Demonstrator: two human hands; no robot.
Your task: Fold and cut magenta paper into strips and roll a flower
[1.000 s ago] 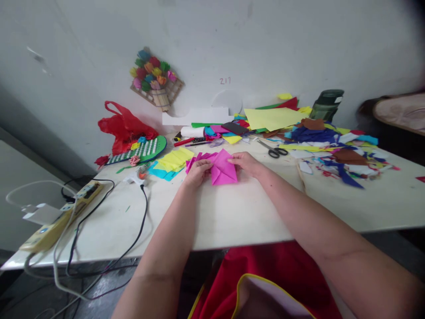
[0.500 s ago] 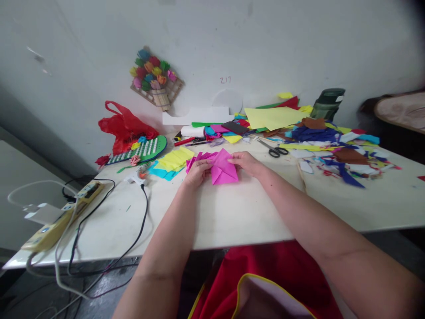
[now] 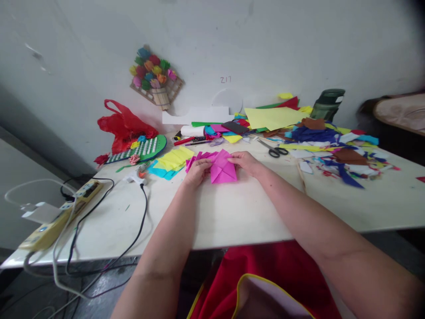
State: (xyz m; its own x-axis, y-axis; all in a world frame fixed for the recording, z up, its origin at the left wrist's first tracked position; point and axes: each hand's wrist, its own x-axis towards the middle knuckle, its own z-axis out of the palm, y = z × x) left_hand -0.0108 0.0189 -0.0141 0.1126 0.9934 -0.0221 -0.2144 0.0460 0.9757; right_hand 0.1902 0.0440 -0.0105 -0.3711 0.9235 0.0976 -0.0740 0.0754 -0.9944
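Two hands on 1 pink sheet (image 3: 225, 173), which sits btwn them above or on the table (image 3: 239, 212); can't tell if it's lifted. L hand (image 3: 198, 173) pinches its left edge, R hand (image 3: 245, 162) pinches its upper right edge; fingers behind are hidden. Sheet looks like an open envelope: creases crossing low, pointed flap up top. Pink stack (image 3: 202, 156) just left of sheet, partly behind L hand; yellow paper (image 3: 176, 158) & blue paper (image 3: 166, 172) farther left. Scissors (image 3: 277, 152) off to its right, untouched.

Step, I'd guess: mid-fold, edges being lined up. Next move prob. calls for steady L pinch while R brings top flap down & presses the crease.

Vs. half a sec ago: v. little diff. Hands same spots, same pinch; sheet's lower edge maybe a touch straighter, tho view shifted slightly.
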